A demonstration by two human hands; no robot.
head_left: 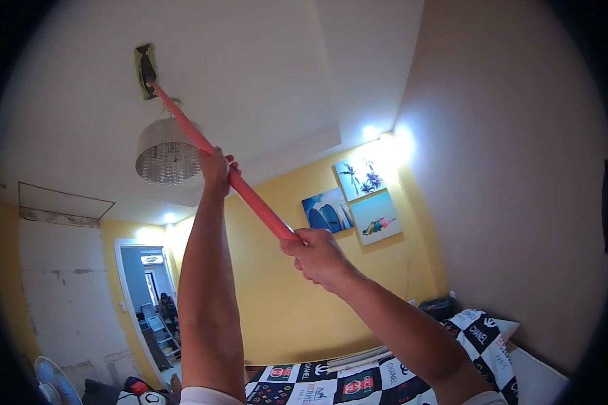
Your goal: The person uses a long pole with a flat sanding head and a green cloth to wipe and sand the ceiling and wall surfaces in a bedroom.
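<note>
Both my arms are raised, holding a flat mop by its long pink-red handle [258, 205]. My left hand [216, 170] is closed round the middle of the handle. Lower down, my right hand [317, 255] wraps round the near end. The pole slants up and away to the left. At its far end the flat mop head [145, 71], dark with a yellow-green edge, lies against the white ceiling [250, 61]. Just beside and below it hangs a round chandelier [169, 154] with strings of crystals; the pole passes in front of its right side.
Three pictures, one a palm-tree canvas [360, 177], hang on the yellow wall [284, 297]. Below is a bed with a black-and-white patterned cover [385, 385] and a pillow [486, 331]. At left are a fan [53, 379] and an open doorway [142, 270] with a person [167, 309] beyond.
</note>
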